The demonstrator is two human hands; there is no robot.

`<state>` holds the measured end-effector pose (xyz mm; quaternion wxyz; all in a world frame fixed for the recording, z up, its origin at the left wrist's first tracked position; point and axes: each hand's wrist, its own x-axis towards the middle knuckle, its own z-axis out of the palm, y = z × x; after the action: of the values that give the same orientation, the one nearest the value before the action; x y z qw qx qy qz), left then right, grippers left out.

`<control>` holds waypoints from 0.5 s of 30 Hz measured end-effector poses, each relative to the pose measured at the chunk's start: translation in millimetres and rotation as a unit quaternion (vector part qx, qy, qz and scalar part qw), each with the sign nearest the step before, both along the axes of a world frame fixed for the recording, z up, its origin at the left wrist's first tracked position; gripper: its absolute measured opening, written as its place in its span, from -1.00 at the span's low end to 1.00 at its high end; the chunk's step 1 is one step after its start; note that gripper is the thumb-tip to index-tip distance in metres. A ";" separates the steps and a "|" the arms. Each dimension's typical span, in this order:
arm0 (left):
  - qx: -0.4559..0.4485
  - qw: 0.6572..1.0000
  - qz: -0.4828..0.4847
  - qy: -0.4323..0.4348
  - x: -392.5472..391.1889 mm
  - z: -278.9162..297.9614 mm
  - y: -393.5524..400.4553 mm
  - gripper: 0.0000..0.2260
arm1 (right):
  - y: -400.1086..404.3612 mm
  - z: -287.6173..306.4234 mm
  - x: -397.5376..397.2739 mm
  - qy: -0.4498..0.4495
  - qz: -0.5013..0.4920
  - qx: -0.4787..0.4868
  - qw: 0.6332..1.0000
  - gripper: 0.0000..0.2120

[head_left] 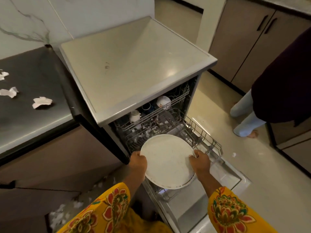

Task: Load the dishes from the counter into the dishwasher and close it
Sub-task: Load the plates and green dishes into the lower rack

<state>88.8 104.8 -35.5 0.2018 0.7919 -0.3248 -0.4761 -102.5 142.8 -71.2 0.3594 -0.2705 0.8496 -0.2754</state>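
A large round white plate (166, 161) hangs tilted over the pulled-out lower rack (204, 136) of the open dishwasher (134, 68). My left hand (138, 161) grips its left rim and my right hand (199, 161) grips its right rim. The dishwasher door (223, 180) lies folded down beneath the rack. In the upper rack (175, 98) sit a white cup (134, 116), a dark blue cup (146, 107) and a white bowl (163, 102).
A dark counter (33, 91) to the left carries crumpled white paper scraps (42, 102). Another person (276, 91) stands on the floor at the right, close to brown cabinets (242, 41). White debris (70, 209) lies on the floor at lower left.
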 end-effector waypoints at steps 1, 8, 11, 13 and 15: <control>0.005 1.000 -0.003 0.001 -1.0 -4.8 -1.1 -0.69 | 0.2 -5.9 -2.0 -0.003 0.001 0.002 1.000 -0.66; 0.024 0.998 0.010 0.050 -9.3 -37.5 -16.4 -0.84 | -5.1 -32.8 -14.9 -0.031 -0.018 0.044 0.998 -0.60; 0.042 0.992 0.041 0.109 -14.0 -59.5 -31.8 -0.84 | -10.9 -42.8 -20.1 -0.036 -0.030 0.056 0.997 -0.63; 0.060 0.985 0.072 0.142 -19.1 -71.3 -45.2 -0.81 | -15.6 -50.8 -23.2 -0.032 -0.029 0.072 0.996 -0.69; 0.077 0.978 0.107 0.162 -25.5 -77.6 -60.6 -0.77 | -21.7 -59.6 -26.7 -0.042 -0.035 0.079 0.995 -0.71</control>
<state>63.2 44.2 -113.0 0.2397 0.7476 -0.1630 -0.5976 -129.2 121.0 -130.8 0.4049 -0.1997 0.8620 -0.2306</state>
